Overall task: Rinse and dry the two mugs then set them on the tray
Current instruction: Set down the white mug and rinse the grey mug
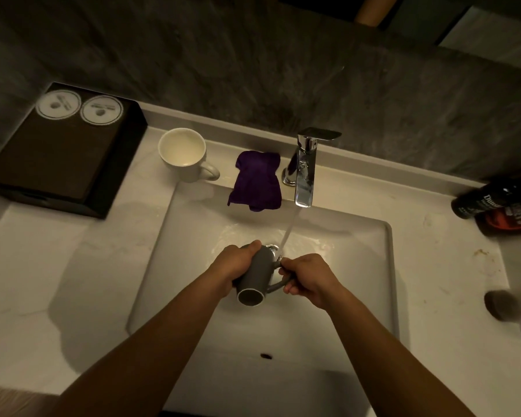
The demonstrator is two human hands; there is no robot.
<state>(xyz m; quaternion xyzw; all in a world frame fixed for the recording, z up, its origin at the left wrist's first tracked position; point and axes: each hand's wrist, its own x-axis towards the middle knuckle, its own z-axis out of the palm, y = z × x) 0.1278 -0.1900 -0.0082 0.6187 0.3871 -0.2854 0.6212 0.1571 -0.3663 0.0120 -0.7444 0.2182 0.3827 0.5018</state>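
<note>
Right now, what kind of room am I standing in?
Probably a hotel bathroom. You are rinsing a grey mug in a white basin set in a vanity counter, under a chrome tap. Toiletry bottles lie at the right, and a dark tray holds two paper-capped cups.

2 bare forearms reach in from the bottom edge, without sleeves, watch or rings; the left hand (238, 263) and right hand (309, 278) are ungloved.

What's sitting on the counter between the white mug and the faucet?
A crumpled purple cloth lies between the white mug and the chrome faucet, draped over the sink's back rim. The head view shows it plainly.
</note>
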